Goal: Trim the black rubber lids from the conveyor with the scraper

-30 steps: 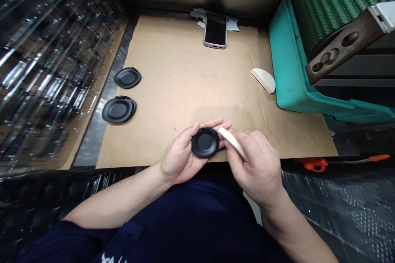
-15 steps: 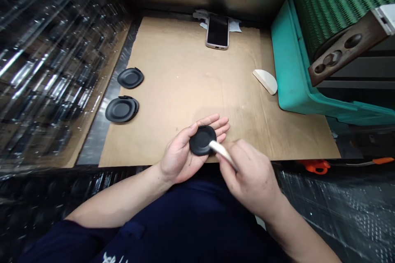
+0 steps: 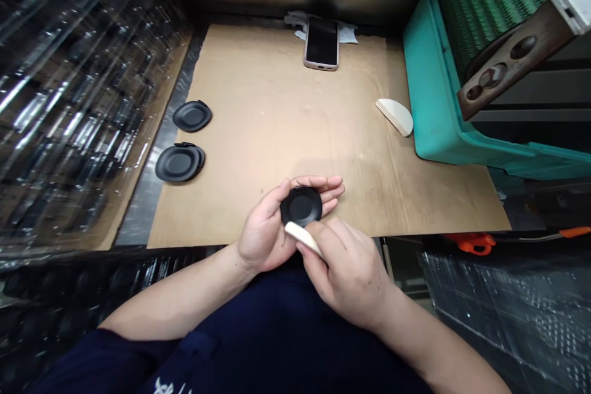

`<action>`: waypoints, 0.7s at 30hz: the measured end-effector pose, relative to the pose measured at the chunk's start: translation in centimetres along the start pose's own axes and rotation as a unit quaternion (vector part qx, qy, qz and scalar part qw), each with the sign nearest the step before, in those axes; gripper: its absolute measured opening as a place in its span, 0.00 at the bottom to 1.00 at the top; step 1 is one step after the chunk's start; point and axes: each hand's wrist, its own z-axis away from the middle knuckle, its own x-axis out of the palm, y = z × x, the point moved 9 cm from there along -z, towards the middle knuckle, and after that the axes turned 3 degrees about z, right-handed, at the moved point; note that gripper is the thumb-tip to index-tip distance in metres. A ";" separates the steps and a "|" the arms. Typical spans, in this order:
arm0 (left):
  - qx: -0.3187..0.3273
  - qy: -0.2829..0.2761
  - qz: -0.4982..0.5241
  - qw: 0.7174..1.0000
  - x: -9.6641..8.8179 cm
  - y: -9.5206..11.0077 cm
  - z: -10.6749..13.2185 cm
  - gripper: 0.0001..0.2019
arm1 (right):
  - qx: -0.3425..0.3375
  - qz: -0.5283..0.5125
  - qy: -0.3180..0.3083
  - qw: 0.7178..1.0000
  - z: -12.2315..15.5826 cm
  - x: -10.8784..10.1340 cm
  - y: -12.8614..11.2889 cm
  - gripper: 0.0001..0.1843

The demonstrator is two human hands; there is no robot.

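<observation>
In my left hand (image 3: 268, 228), palm up, lies a small black rounded plastic dish-like part (image 3: 301, 204). My thumb rests at its left edge, and the fingers stretch out behind it. My right hand (image 3: 351, 265) pinches a cream-coloured wedge, perhaps a sponge pad (image 3: 302, 237), whose tip is at the lower edge of the black part. Whether the two touch I cannot tell. A similar cream half-round pad (image 3: 395, 117) lies on the cardboard to the right. To the left sit more black parts: one on its own (image 3: 192, 116) and an overlapping pair (image 3: 178, 163) nearer me.
A cardboard sheet (image 3: 277, 117) covers the table. At the back a phone (image 3: 322, 43) rests on a pale cloth. A teal crate (image 3: 429, 92) stands right, beside green ribbed material (image 3: 498, 6). Clear plastic trays (image 3: 83, 86) are stacked left. Orange-handled scissors (image 3: 475, 244) lie at the front right.
My right hand has moved left and slightly down, carrying the cream pad from the black part's right side to its lower edge. My left hand still holds the part nearly in place.
</observation>
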 end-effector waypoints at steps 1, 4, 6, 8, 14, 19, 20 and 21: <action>-0.008 -0.007 -0.007 1.000 0.2 -0.1 0.0 0.25 | 0.004 0.011 0.013 1.000 -0.3 -0.1 0.0 0.08; -0.027 -0.019 -0.031 0.999 0.5 -0.4 0.1 0.29 | 0.013 0.033 0.051 0.998 -1.0 -0.5 0.3 0.10; -0.026 -0.013 -0.033 0.999 0.4 -0.4 0.2 0.29 | -0.012 0.031 0.041 0.999 -1.1 -0.1 0.0 0.10; -0.020 -0.006 -0.023 1.000 0.3 -0.3 0.2 0.28 | -0.042 0.025 0.016 0.999 -0.8 0.2 -0.4 0.09; 0.002 0.013 0.009 1.000 0.0 -0.1 0.0 0.21 | 0.003 0.026 0.019 0.999 0.6 -0.2 1.1 0.08; 0.005 0.033 0.009 0.999 -0.4 0.0 -0.1 0.22 | -0.029 -0.056 -0.009 0.998 1.1 0.4 -0.1 0.12; 0.007 0.033 0.011 0.999 -0.4 0.0 -0.1 0.22 | -0.026 -0.071 -0.007 0.997 1.2 0.2 -0.1 0.12; 0.009 0.033 0.013 0.999 -0.4 0.1 0.0 0.23 | -0.020 -0.086 -0.003 0.996 1.3 -0.2 0.2 0.11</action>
